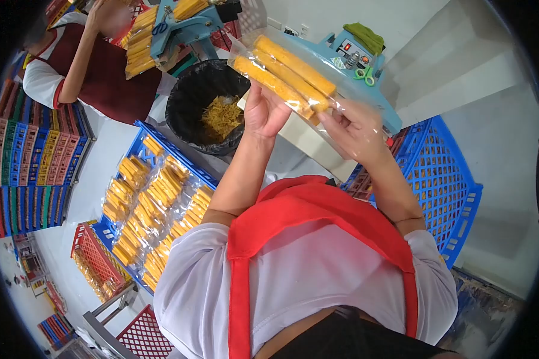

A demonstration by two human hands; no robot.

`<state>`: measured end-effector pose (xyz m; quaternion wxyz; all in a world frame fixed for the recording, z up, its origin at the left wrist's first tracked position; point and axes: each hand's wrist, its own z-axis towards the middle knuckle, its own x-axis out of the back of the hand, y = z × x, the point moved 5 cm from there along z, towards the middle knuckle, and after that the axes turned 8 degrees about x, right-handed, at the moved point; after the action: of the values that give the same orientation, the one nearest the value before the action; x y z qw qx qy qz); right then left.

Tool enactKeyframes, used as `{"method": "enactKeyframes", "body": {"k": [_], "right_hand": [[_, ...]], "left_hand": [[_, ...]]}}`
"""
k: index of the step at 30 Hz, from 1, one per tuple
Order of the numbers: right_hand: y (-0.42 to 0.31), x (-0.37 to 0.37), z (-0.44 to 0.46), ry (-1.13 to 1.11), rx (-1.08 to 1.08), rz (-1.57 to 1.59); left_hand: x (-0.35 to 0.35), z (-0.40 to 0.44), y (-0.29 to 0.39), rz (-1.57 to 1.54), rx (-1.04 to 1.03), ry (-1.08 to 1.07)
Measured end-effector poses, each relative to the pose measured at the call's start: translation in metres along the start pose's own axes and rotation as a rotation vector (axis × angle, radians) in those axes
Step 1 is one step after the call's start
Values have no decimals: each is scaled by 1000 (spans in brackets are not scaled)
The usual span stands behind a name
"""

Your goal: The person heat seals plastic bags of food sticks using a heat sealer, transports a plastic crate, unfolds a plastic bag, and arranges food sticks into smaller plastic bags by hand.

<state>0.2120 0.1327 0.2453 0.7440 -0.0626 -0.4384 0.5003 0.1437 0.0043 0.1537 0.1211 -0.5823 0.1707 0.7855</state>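
Note:
A clear plastic bag holding a few long yellow sticks is raised in front of me, tilted down to the right. My left hand supports it from below on the left, its thumb up along the bag's near side and its fingers partly hidden behind. At the lower right end, my right hand grips the loose plastic, fingers closed near the stick ends. Behind the bag stands a light blue machine with switches; green-handled scissors and a green cloth lie on it.
A black-lined bin contains yellow scraps. To my left, a blue crate holds several bagged bundles of yellow sticks; another blue crate stands at right. A co-worker in a dark red apron works at a second machine. Stacked crates line the left.

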Motion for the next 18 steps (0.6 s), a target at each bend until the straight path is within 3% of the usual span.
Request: {"method": "enactKeyframes", "body": {"k": [3, 6, 9, 11, 15, 17, 18], "right_hand": [[5, 1, 0, 10, 42, -29], [17, 3, -6, -79, -113, 8], [-2, 15, 7, -11, 64, 209], [-16, 10, 14, -95, 228, -32], [-4, 5, 39, -243, 248, -222], [-7, 5, 60, -313, 200, -367], [1, -1, 68, -311, 188, -366]], "left_hand": [[-1, 1, -7, -42, 45, -45], [3, 5, -6, -56, 33, 41], [14, 6, 0, -126, -4, 127], [19, 5, 1, -176, -22, 134], [26, 6, -10, -126, 2, 122], [42, 3, -25, -217, 186, 220], [55, 0, -32, -82, 289, 280]]}}
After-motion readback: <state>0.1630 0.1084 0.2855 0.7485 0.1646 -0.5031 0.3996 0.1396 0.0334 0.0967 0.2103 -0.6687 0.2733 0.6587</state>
